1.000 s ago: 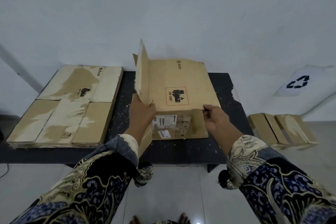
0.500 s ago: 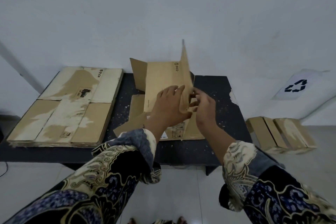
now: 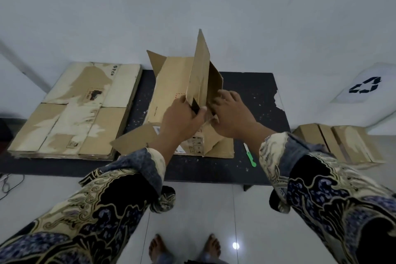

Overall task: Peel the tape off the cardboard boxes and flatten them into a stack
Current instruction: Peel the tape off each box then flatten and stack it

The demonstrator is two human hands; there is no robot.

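We see a half-collapsed cardboard box (image 3: 171, 90) lying on the middle of the dark table (image 3: 252, 92), one flap (image 3: 200, 66) standing up out of it. Our left hand (image 3: 182, 118) sits at the near, lower edge of that raised flap, fingers wrapped around the cardboard and thumb pressed on its right face, so it grips the flap. Our right hand (image 3: 232, 113) is just beside it, touching the box's right-hand panel with fingers spread and loosely curled; we cannot tell whether it pinches anything. The box's near end, with printed labels, lies below both wrists. To the left, touching the table's left part, rests a stack of flattened boxes (image 3: 75, 109). A green-handled knife (image 3: 249, 155) lies on the table near our right sleeve. More folded cardboard (image 3: 338, 146) sits on the floor at right.
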